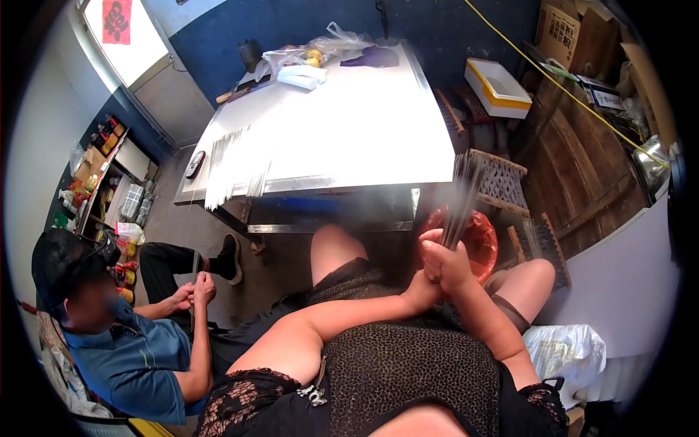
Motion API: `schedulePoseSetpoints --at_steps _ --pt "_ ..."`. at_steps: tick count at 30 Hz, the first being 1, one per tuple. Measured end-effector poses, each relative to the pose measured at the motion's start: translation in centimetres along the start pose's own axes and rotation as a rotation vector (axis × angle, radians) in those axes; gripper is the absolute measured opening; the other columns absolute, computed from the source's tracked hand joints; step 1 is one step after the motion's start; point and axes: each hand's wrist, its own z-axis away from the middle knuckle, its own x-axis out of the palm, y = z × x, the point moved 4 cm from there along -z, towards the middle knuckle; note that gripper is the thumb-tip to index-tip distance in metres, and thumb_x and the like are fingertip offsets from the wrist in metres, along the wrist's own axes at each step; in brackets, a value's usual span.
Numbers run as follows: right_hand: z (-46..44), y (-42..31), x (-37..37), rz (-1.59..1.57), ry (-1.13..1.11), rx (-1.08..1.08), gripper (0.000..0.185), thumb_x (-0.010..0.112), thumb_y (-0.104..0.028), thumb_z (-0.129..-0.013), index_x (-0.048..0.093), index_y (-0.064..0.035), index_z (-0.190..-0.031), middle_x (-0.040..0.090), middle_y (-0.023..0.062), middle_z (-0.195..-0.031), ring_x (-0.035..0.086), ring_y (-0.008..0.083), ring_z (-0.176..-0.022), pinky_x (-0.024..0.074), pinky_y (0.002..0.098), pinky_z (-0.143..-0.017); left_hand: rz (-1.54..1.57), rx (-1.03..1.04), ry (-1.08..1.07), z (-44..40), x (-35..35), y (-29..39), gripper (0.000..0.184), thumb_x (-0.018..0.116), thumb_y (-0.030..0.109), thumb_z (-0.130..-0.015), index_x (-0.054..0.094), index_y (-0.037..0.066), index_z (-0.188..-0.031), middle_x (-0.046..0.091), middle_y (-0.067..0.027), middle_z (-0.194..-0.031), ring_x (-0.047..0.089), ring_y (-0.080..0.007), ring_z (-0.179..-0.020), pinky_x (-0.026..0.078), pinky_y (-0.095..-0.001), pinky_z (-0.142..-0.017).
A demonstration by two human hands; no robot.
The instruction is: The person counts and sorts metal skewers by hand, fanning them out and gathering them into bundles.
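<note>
A bundle of thin metal skewers [461,197] stands nearly upright in front of me, its upper ends spread and blurred. My right hand [451,265] is closed around the lower part of the bundle. Pressed against it, just below and to the left, my left hand [422,293] is also closed at the bundle's lower end; its fingers are partly hidden. Behind the skewers sits a bin with a red plastic liner [482,244]. More thin skewers [231,171] lie along the near left edge of the white table [364,131].
At left, a seated co-worker [145,357] holds thin rods in both hands. A phone [195,164], plastic bags [342,42] and a purple cloth [370,57] are on the table. Wooden racks [499,178], a white-and-yellow box [499,87] and a white sack [564,353] stand at right.
</note>
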Motion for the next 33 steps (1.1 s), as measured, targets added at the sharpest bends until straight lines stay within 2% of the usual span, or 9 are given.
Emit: schedulePoseSetpoints --at_steps 13,16,19,20,21,22,24,30,33 --pt "-0.1 -0.3 0.0 0.01 0.005 0.003 0.014 0.058 -0.008 -0.083 0.055 -0.0008 -0.094 0.039 -0.0053 -0.053 0.033 0.0041 -0.038 0.027 0.02 -0.036 -0.045 -0.015 -0.045 -0.1 0.1 0.6 0.019 0.064 0.018 -0.075 0.062 0.004 -0.088 0.065 -0.0133 -0.079 0.064 -0.0197 -0.076 0.049 -0.0327 -0.066" --pt "-0.1 -0.2 -0.1 0.014 0.007 -0.005 0.014 0.058 -0.008 -0.082 0.056 -0.0006 -0.094 0.039 -0.0052 -0.053 0.032 0.0039 -0.038 0.0269 0.0199 -0.036 0.013 0.058 -0.003 -0.1 0.1 0.2 0.015 0.061 0.01 -0.077 0.057 0.0 -0.088 0.062 -0.0074 -0.074 0.06 -0.0148 -0.069 0.047 -0.03 -0.058" --pt "-0.3 -0.3 -0.2 0.054 0.041 -0.002 0.013 0.06 -0.009 -0.081 0.058 -0.0021 -0.092 0.041 -0.0052 -0.055 0.035 0.0035 -0.041 0.0273 0.0195 -0.037 -0.057 0.134 -0.01 -0.5 0.0 -0.8 0.022 0.061 0.011 -0.077 0.057 0.002 -0.097 0.062 -0.0087 -0.086 0.06 -0.0168 -0.08 0.048 -0.0318 -0.066" --pt "0.0 -0.8 0.1 0.185 0.125 -0.047 0.013 0.06 -0.009 -0.081 0.059 -0.0031 -0.092 0.044 -0.0045 -0.056 0.037 0.0038 -0.042 0.0281 0.0189 -0.038 -0.048 0.141 0.003 -0.4 0.0 -1.0 0.025 0.062 0.012 -0.077 0.057 0.002 -0.1 0.062 -0.0092 -0.089 0.06 -0.0173 -0.083 0.048 -0.0322 -0.068" --pt "-0.2 -0.8 0.0 0.171 0.109 -0.063 0.013 0.06 -0.009 -0.08 0.059 -0.0031 -0.092 0.044 -0.004 -0.056 0.037 0.0044 -0.041 0.0285 0.0192 -0.037 -0.072 0.15 -0.037 -0.1 0.0 -0.3 0.029 0.061 0.012 -0.078 0.055 0.003 -0.104 0.061 -0.0097 -0.095 0.059 -0.0179 -0.087 0.048 -0.0326 -0.072" --pt "-0.4 -0.4 -0.3 0.162 0.085 -0.083 0.012 0.059 -0.009 -0.08 0.059 -0.0032 -0.091 0.044 -0.0034 -0.055 0.037 0.005 -0.04 0.0289 0.0195 -0.037 -0.077 0.192 0.021 -0.1 0.0 0.0 0.035 0.062 0.011 -0.076 0.052 0.003 -0.109 0.059 -0.0097 -0.1 0.058 -0.0177 -0.092 0.047 -0.0318 -0.075" --pt "-0.5 -0.6 -0.3 0.185 0.029 -0.078 0.012 0.059 -0.009 -0.08 0.059 -0.0031 -0.091 0.043 -0.0025 -0.053 0.037 0.0059 -0.038 0.0295 0.0208 -0.035 -0.093 0.319 0.111 -0.1 0.0 1.1 0.046 0.071 0.018 -0.07 0.052 0.007 -0.11 0.061 -0.0109 -0.099 0.059 -0.0216 -0.096 0.047 -0.035 -0.078" --pt "0.1 -0.6 -0.7 0.159 0.023 -0.06 0.013 0.057 -0.008 -0.082 0.057 -0.0001 -0.093 0.043 -0.0028 -0.053 0.037 0.0054 -0.038 0.0288 0.0199 -0.035 -0.156 0.24 -0.054 -0.6 0.2 -0.7 0.039 0.067 0.015 -0.075 0.052 0.006 -0.11 0.061 -0.0144 -0.097 0.062 -0.0249 -0.091 0.049 -0.0342 -0.074" --pt "0.7 -0.2 -0.8 0.119 -0.002 -0.024 0.014 0.057 -0.008 -0.082 0.057 0.0003 -0.093 0.044 -0.0028 -0.054 0.037 0.0054 -0.039 0.0295 0.0199 -0.036 -0.128 0.195 -0.025 0.3 0.4 -0.9 0.034 0.065 0.013 -0.076 0.054 0.004 -0.107 0.063 -0.0137 -0.093 0.063 -0.0245 -0.09 0.049 -0.0341 -0.074"
